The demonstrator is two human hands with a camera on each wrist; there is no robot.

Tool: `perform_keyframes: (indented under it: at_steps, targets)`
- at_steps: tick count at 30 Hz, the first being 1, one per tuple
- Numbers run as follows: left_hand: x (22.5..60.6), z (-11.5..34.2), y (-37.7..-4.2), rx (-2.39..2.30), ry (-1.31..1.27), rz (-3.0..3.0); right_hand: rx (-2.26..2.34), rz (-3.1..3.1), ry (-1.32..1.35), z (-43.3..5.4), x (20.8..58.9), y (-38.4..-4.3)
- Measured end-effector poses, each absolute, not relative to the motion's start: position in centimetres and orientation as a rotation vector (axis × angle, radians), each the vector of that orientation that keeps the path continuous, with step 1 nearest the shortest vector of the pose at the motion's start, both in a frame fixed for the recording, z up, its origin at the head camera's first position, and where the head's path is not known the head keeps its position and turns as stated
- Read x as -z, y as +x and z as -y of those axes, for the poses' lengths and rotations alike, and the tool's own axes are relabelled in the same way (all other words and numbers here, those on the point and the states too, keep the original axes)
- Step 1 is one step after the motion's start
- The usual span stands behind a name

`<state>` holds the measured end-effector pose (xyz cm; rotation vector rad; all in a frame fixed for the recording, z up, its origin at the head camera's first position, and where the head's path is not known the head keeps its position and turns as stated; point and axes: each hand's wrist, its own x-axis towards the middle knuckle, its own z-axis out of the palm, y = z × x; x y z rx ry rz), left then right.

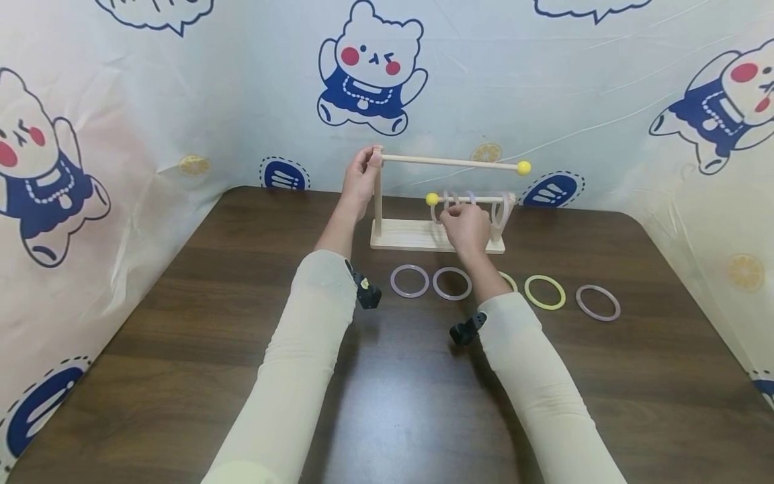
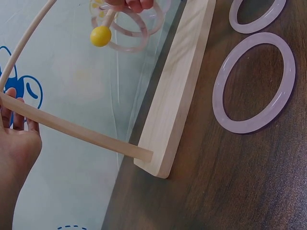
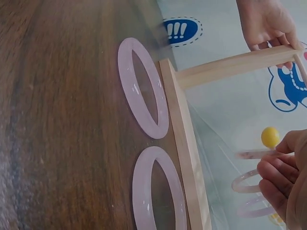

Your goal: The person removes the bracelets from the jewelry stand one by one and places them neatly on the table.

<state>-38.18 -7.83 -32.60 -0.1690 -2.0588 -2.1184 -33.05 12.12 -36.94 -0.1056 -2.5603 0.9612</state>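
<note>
A pale wooden stand [image 1: 411, 235] has a tall post at left, a shorter one at right, and a horizontal rod from each. My left hand [image 1: 361, 178] grips the tall post's top, thumb in front. Several translucent rings [image 2: 129, 28] hang on the lower rod, which ends in a yellow ball [image 1: 432, 199]. Beside that ball, my right hand [image 1: 467, 228] pinches the ring [image 3: 254, 154] nearest it between thumb and forefinger. In the head view this hand hides part of the lower rod and rings. The upper rod [image 1: 450, 161] bears no ring and has its own yellow ball [image 1: 523, 168].
On the brown table [image 1: 387, 376], in front of the stand, lie two lilac rings [image 1: 410, 297] [image 1: 452, 298]. Farther right are a yellow ring [image 1: 562, 296], another yellow ring [image 1: 510, 279] partly behind my right wrist, and a lilac ring [image 1: 617, 310]. A patterned cloth [image 1: 254, 101] stands behind.
</note>
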Motion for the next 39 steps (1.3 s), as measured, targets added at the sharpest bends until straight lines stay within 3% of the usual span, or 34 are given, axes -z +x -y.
perform_keyframes:
  at_steps: [26,39]
  targets:
    - [32.8,7.9,-38.2,2.125,-0.190,2.037,-1.118,2.392,-0.001,-11.7,37.2,-32.9]
    - [32.8,7.8,-38.3,2.110,-0.197,2.037,-1.489,2.140,0.012,-12.2,38.1,-32.6]
